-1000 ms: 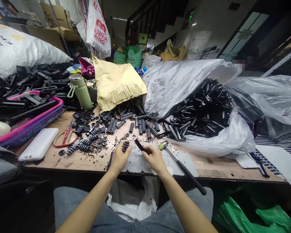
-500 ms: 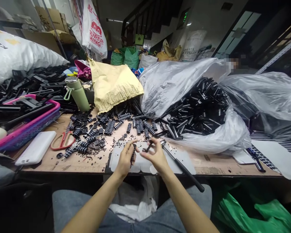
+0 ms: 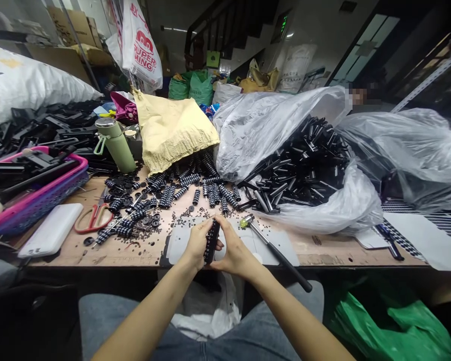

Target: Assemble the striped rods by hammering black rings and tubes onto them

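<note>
My left hand (image 3: 197,243) and my right hand (image 3: 233,250) meet at the table's front edge, both closed around a black ribbed part joined with a black tube (image 3: 211,241), held upright between them over a white sheet (image 3: 180,240). Just beyond lie many black ribbed parts (image 3: 195,185) and small black rings (image 3: 135,210). A hammer (image 3: 274,250) lies to the right of my right hand.
A clear bag of black tubes (image 3: 300,165) fills the right side. A yellow sack (image 3: 173,130), green flask (image 3: 116,145), red scissors (image 3: 92,218), white phone (image 3: 50,230) and pink basket (image 3: 41,193) stand to the left. A person sits behind the bags, far right.
My hands have come together. The ribbed part in my left hand and the tube in my right hand, apart before, are now joined and held upright between both hands.
</note>
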{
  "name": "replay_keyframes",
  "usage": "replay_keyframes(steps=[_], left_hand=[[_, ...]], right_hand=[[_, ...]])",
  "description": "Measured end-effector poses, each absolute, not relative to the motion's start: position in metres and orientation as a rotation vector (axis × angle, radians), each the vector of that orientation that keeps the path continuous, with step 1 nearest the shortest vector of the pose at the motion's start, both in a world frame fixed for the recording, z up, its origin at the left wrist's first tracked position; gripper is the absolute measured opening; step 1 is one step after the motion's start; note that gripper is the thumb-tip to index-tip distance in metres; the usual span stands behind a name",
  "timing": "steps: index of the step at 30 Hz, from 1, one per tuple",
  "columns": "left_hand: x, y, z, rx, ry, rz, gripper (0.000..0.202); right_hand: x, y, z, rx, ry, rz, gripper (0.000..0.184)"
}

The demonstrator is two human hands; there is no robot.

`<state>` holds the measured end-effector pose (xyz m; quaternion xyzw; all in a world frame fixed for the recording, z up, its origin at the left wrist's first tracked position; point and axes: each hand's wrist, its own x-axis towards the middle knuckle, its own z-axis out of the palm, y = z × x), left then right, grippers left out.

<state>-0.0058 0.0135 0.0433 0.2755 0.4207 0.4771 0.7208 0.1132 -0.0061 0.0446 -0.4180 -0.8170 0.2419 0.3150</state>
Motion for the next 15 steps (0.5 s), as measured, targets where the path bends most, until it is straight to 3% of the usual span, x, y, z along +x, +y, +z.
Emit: replay_keyframes(steps=[10,15], left_hand=[[-0.001,0.022,0.033,0.740,0.997,0.895,0.034],[0.007,0.011,0.011,1.600,1.192,0.978,0.039]], right_hand=[[0.116,-0.005,0.027,-1.271,-2.062,0.630,0.100],[0.117,-0.006,0.007,-1.446,-2.022,0.362,0.083]])
